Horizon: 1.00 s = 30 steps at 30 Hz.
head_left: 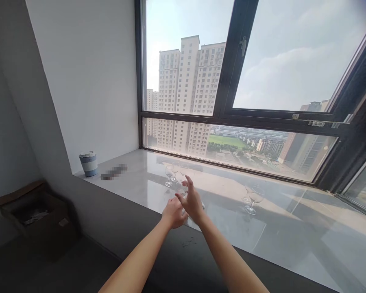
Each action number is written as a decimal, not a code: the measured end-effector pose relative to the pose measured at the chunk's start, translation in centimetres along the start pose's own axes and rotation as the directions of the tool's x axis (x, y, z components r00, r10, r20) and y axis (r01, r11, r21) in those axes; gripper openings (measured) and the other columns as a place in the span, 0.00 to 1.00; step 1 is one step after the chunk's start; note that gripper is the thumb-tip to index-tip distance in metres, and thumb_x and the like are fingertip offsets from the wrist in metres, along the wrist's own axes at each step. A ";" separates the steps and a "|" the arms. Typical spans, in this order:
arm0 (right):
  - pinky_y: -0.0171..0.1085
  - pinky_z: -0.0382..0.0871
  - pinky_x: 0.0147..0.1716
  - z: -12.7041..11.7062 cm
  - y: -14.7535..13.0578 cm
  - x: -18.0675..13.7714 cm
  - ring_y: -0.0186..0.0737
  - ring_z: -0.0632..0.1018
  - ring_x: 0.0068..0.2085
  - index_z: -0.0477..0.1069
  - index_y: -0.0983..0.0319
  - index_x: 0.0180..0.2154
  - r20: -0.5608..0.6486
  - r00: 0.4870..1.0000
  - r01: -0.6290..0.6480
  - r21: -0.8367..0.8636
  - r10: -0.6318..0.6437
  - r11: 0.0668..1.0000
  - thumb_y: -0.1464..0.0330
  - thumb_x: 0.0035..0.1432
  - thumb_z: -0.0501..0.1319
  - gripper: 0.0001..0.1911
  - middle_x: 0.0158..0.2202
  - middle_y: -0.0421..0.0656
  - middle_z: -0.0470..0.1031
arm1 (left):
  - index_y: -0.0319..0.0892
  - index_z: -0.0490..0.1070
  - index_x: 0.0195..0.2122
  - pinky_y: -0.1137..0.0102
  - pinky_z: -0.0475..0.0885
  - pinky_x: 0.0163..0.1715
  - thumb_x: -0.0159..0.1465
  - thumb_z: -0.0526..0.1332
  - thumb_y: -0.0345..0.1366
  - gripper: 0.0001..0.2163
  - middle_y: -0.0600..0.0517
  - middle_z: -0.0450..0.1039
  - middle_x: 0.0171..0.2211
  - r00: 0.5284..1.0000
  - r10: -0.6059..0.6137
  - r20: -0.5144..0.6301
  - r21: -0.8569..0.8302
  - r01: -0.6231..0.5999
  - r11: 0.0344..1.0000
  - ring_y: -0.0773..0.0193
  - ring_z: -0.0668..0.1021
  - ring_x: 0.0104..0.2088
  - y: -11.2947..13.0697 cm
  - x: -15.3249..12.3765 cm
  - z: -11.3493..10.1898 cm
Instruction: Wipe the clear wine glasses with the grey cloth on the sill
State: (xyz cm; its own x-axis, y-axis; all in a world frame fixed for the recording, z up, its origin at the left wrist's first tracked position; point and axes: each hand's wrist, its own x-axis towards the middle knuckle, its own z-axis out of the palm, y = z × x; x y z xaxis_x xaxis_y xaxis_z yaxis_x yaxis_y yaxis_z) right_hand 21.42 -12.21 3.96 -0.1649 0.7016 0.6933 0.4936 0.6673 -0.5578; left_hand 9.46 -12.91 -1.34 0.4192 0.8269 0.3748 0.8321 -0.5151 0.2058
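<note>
Head view: I see an upright wine glass (180, 188) just beyond the left hand (173, 212) (the nearer one). That hand is curled and I cannot tell its hold; the right hand (192, 201) is spread and empty.

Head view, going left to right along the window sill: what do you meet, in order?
blue-and-white lidded cup → blurred dark item → cluster of stemmed glasses → more stemmed glasses

Straight ahead, passage is blocked by a glass cluster (174, 172); bare surface (293, 232) is left between it and a lone glass (252, 199) to the right. Far left corner is taken by a cup (88, 163).
</note>
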 end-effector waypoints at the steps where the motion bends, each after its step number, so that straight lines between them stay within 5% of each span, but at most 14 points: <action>1: 0.47 0.72 0.44 -0.4 0.2 0.1 0.48 0.74 0.51 0.43 0.56 0.66 -0.053 0.998 -0.023 0.026 0.024 0.999 0.64 0.56 0.63 0.42 0.52 0.51 0.72 | 0.50 0.48 0.68 0.52 0.57 0.59 0.62 0.55 0.44 0.32 0.45 0.49 0.68 1.000 -0.025 0.010 0.003 0.025 1.000 0.45 0.60 0.63 0.0 -0.1 0.0; 6: 0.44 0.74 0.40 -3.6 1.8 0.9 0.45 0.74 0.49 0.45 0.56 0.64 -0.313 0.940 -0.103 0.121 0.136 0.987 0.59 0.56 0.62 0.40 0.49 0.49 0.72 | 0.56 0.44 0.69 0.52 0.59 0.56 0.63 0.56 0.45 0.34 0.44 0.38 0.70 0.999 -0.052 0.008 0.043 0.052 0.998 0.43 0.65 0.60 0.2 -0.3 -0.1; 11: 0.43 0.73 0.39 -9.2 4.2 0.6 0.45 0.73 0.49 0.48 0.55 0.62 -0.509 0.840 -0.198 0.037 0.189 0.980 0.57 0.55 0.62 0.39 0.50 0.49 0.71 | 0.57 0.41 0.69 0.53 0.59 0.56 0.64 0.54 0.47 0.33 0.44 0.46 0.68 0.999 -0.032 0.020 0.049 0.031 0.998 0.46 0.66 0.59 -0.1 -0.3 -0.1; 20: 0.41 0.66 0.37 -19.4 9.1 -6.5 0.47 0.74 0.45 0.48 0.57 0.61 -0.675 0.686 -0.550 -0.238 0.271 0.800 0.52 0.49 0.63 0.43 0.47 0.46 0.72 | 0.51 0.50 0.67 0.54 0.58 0.58 0.66 0.49 0.50 0.29 0.45 0.55 0.65 0.999 -0.028 0.022 0.025 0.028 0.999 0.49 0.65 0.60 -0.7 -0.1 0.6; 25: 0.39 0.63 0.34 -21.0 10.5 -7.7 0.48 0.75 0.44 0.47 0.57 0.61 -0.698 0.623 -0.642 -0.198 0.353 0.741 0.50 0.47 0.64 0.45 0.47 0.47 0.73 | 0.50 0.52 0.66 0.55 0.58 0.58 0.66 0.49 0.50 0.28 0.46 0.57 0.64 0.999 -0.032 0.015 0.029 0.032 0.999 0.50 0.65 0.59 -0.8 -0.1 0.7; 30: 0.40 0.63 0.34 -20.6 11.9 -7.6 0.50 0.75 0.46 0.47 0.58 0.61 -0.686 0.633 -0.641 -0.205 0.358 0.740 0.51 0.47 0.63 0.45 0.48 0.48 0.72 | 0.48 0.54 0.65 0.57 0.57 0.59 0.65 0.50 0.49 0.27 0.45 0.59 0.63 0.999 -0.036 0.009 0.043 0.036 0.998 0.51 0.65 0.60 -0.6 -0.1 0.6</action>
State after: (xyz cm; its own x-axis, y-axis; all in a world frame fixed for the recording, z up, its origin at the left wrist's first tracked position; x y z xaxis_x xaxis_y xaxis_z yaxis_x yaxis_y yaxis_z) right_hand 46.09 -14.76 1.46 0.6580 0.5118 0.5524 0.6461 -0.0069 -0.7632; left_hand 9.17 -12.52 -2.06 0.3916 0.8471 0.3592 0.8616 -0.4746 0.1798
